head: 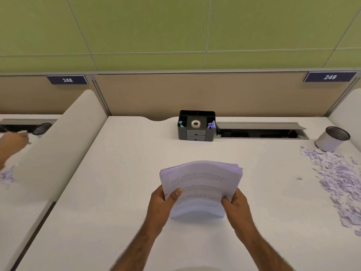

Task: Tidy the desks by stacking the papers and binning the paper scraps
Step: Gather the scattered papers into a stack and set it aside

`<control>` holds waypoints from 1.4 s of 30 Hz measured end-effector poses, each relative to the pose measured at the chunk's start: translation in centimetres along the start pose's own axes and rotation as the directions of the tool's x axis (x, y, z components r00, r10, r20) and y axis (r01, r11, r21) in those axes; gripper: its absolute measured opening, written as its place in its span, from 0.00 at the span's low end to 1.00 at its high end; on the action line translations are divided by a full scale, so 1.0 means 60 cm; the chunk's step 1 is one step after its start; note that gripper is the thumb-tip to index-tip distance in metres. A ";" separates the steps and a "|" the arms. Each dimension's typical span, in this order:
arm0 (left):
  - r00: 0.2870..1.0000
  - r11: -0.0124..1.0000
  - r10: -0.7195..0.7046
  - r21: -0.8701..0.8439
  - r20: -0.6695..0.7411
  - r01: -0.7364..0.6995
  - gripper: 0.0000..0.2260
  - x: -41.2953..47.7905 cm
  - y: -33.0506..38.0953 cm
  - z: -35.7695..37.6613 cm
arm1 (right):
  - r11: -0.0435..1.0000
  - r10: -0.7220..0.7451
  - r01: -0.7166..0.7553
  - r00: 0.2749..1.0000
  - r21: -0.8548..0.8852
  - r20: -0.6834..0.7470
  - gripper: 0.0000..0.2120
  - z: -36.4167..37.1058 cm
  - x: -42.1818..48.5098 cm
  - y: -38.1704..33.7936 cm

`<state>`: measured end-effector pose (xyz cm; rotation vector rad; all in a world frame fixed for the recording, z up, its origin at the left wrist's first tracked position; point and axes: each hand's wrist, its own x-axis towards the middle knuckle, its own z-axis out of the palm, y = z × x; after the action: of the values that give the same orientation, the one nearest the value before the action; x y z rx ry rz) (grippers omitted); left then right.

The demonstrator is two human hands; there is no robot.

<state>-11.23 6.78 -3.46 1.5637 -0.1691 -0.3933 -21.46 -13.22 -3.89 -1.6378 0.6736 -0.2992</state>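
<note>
A thick stack of printed white papers (201, 180) is held just above the middle of the white desk (117, 173), bowed upward across its width. My left hand (162, 204) grips its left edge with the thumb on top. My right hand (237, 206) grips the right edge the same way. A wide spread of torn paper scraps (338, 177) lies on the desk at the far right. A small round bin (331, 138) with a white wall stands upright just behind the scraps.
A black desk organiser (196, 126) with a tape roll stands at the back centre, beside an open cable tray (261, 131). A white divider (58, 145) separates the left desk, where another person's hand (13, 141), more scraps (6, 176) and a dark mesh cup (42, 129) show.
</note>
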 end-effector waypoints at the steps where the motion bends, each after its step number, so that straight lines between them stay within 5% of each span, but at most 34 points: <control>1: 0.999 0.999 -0.035 0.008 0.008 0.035 0.12 0.005 -0.003 -0.005 | 1.000 0.018 -0.018 1.000 -0.018 -0.008 0.16 0.000 0.002 0.004; 8: 0.980 0.981 -0.151 0.139 0.128 0.133 0.09 0.044 -0.001 0.000 | 0.997 0.031 -0.029 0.999 -0.070 0.022 0.14 -0.005 0.024 0.002; 14: 0.983 0.955 -0.176 -0.235 0.046 0.182 0.11 0.062 0.039 0.008 | 0.993 0.064 -0.069 0.996 0.095 0.057 0.02 -0.068 0.052 -0.021; 19: 0.990 0.810 -0.138 -0.576 -0.003 0.111 0.17 0.063 0.064 0.028 | 0.841 0.089 -0.149 0.986 0.520 0.138 0.25 -0.056 0.018 -0.024; 21: 0.992 0.779 -0.126 -0.621 -0.019 0.087 0.18 0.057 0.071 0.049 | 0.793 0.061 -0.185 0.972 0.580 0.227 0.23 -0.019 -0.005 -0.035; 25: 0.993 0.807 -0.111 -0.586 -0.027 0.074 0.18 0.052 0.071 0.060 | 0.734 0.068 -0.207 0.970 0.647 0.233 0.22 0.019 -0.023 -0.064; 29: 0.997 0.827 -0.070 -0.560 -0.038 0.037 0.20 0.096 0.094 -0.056 | 0.833 0.118 -0.188 0.979 0.520 0.165 0.18 -0.019 -0.005 -0.066; 32: 0.986 0.966 -0.088 -0.229 0.140 0.119 0.18 0.103 0.120 -0.121 | 0.924 0.102 -0.154 0.981 0.350 0.165 0.15 -0.060 0.014 -0.056; 35: 0.931 0.975 -0.224 0.055 0.287 0.217 0.19 0.090 0.109 -0.114 | 0.980 0.095 -0.121 0.981 0.159 0.167 0.11 -0.070 0.026 -0.045; 42: 0.995 0.995 -0.096 0.022 -0.027 0.096 0.10 0.040 0.020 -0.049 | 0.997 0.039 -0.040 0.999 0.067 0.015 0.10 -0.061 0.031 -0.021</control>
<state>-7.83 8.63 -2.63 1.6026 -0.0791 -0.4477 -21.69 -17.20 -2.30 -1.5593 0.6782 -0.2794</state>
